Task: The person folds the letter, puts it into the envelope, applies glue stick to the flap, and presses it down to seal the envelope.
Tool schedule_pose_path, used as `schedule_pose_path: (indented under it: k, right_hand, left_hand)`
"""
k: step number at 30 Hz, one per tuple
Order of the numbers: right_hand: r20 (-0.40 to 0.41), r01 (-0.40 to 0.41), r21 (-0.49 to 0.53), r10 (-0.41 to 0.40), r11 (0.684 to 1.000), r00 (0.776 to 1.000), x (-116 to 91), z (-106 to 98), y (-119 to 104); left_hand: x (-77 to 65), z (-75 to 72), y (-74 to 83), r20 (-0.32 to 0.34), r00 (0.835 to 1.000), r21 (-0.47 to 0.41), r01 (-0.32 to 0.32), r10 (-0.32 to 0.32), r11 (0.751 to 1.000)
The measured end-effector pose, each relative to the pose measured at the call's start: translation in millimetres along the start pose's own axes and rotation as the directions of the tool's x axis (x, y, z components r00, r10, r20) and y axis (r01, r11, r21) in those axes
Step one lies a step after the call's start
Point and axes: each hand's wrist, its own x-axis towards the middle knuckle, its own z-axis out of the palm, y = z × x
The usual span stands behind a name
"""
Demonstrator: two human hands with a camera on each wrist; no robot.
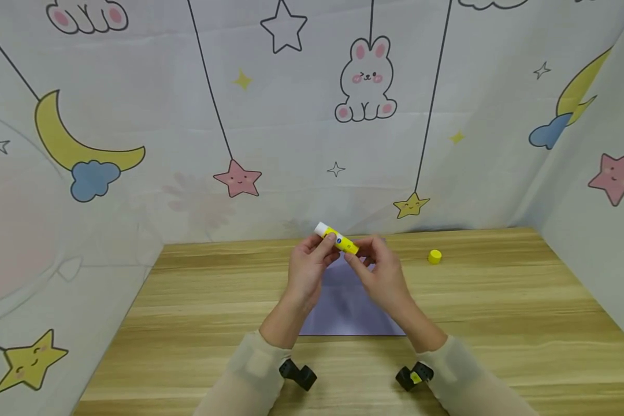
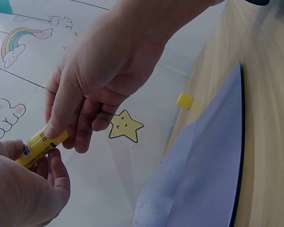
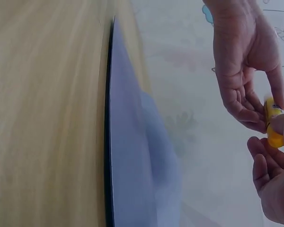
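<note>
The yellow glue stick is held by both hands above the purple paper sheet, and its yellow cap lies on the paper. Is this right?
Not quite. The small yellow cap lies on the bare wooden table, to the right of the purple paper sheet, as the head view shows. Both the left hand and the right hand do hold the yellow glue stick above the sheet.

yellow glue stick [image 1: 338, 238] with a white end and small blue logo, matching yellow cap [image 1: 434, 256], lavender paper [image 1: 343, 306] on a light woodgrain table [image 1: 499, 312], backdrop [image 1: 291, 115] pale with pink-cheeked bunnies, yellow moons, blue clouds, pink stars
</note>
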Motion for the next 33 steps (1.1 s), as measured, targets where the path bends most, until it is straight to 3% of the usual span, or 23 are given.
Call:
schedule_pose_path:
  k: [3,5,7,10,13,16,19,22,24,26,29,33]
  right_hand:
    - [0.061,-0.151,0.124,0.144,0.981,0.988,1.8,-1.8,-1.9]
    - [0.13,-0.293,0.24,0.268,0.926,0.954,3.6,-4.6,-3.4]
    - [0.203,-0.417,0.328,0.369,0.847,0.907,5.3,-7.5,-4.5]
    - [0.286,-0.523,0.401,0.439,0.752,0.852,7.0,-10.5,-5.5]
    - [0.312,-0.545,0.442,0.447,0.713,0.838,7.4,-11.3,-4.7]
    - [0.275,-0.494,0.456,0.41,0.74,0.87,6.7,-10.4,-3.0]
    - [0.198,-0.373,0.399,0.318,0.838,0.927,4.9,-8.3,-1.8]
    - [0.101,-0.202,0.24,0.183,0.95,0.978,2.8,-5.8,-2.0]
    - [0.056,-0.109,0.138,0.102,0.984,0.993,1.7,-4.1,-2.1]
    - [0.032,-0.078,0.087,0.075,0.993,0.997,1.6,-3.1,-2.6]
    - [0.072,-0.162,0.159,0.152,0.974,0.986,2.1,-3.4,-3.1]
    - [0.196,-0.382,0.319,0.334,0.867,0.922,4.4,-6.3,-2.8]
  left_hand:
    - [0.2,-0.6,1.0,0.002,1.0,-0.001,-0.003,0.003,1.0]
    - [0.4,-1.0,0.8,0.004,1.0,0.001,-0.003,0.003,1.0]
    - [0.9,-1.3,0.1,0.006,1.0,0.001,-0.003,0.003,1.0]
    - [1.1,-1.7,-1.0,0.009,1.0,0.006,-0.002,0.002,1.0]
    - [1.1,-1.5,-1.5,0.013,1.0,0.005,-0.003,0.003,1.0]
    - [0.7,-1.1,-1.4,0.014,1.0,0.002,-0.006,0.006,1.0]
    - [0.1,-0.7,-0.9,0.014,1.0,-0.006,-0.007,0.007,1.0]
    - [-0.6,-0.7,-0.5,0.014,1.0,-0.009,-0.003,0.003,1.0]
    - [-1.0,-0.7,-0.1,0.012,1.0,-0.004,-0.002,0.002,1.0]
    - [-1.4,-0.6,0.6,0.01,1.0,-0.001,-0.002,0.002,1.0]
    - [-1.9,-0.3,1.9,0.009,1.0,0.001,-0.005,0.005,1.0]
    - [-1.5,-1.0,2.2,0.012,1.0,-0.001,-0.005,0.005,1.0]
